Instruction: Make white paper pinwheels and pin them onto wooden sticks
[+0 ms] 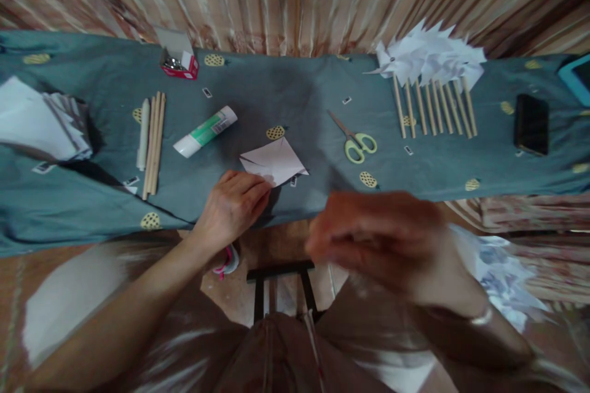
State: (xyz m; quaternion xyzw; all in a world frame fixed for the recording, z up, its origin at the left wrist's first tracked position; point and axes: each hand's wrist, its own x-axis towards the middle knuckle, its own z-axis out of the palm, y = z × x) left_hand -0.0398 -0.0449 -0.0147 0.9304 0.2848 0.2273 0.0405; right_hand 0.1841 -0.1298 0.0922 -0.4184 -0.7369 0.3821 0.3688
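Note:
A white paper square (276, 159), with slits cut in from its corners, lies turned like a diamond on the table cloth. My left hand (235, 204) is closed on its near corner, thumb and fingers pinching the edge. Close to the camera, my right hand (378, 239) is raised in front of the table's near edge. It is blurred, with the fingers curled together, and whatever they may hold cannot be made out. Beyond the right hand rest green-handled scissors (358, 142). A glue stick (206, 131) lies past the left hand.
Wooden sticks (155, 144) and a white pen-like stick (144, 135) lie at left, beside stacked paper (41, 123). A red box (179, 64) with small metal pieces stands behind. Several paper pinwheels (428, 61) and a phone (531, 124) are at right; white scraps (502, 276) lie lower right.

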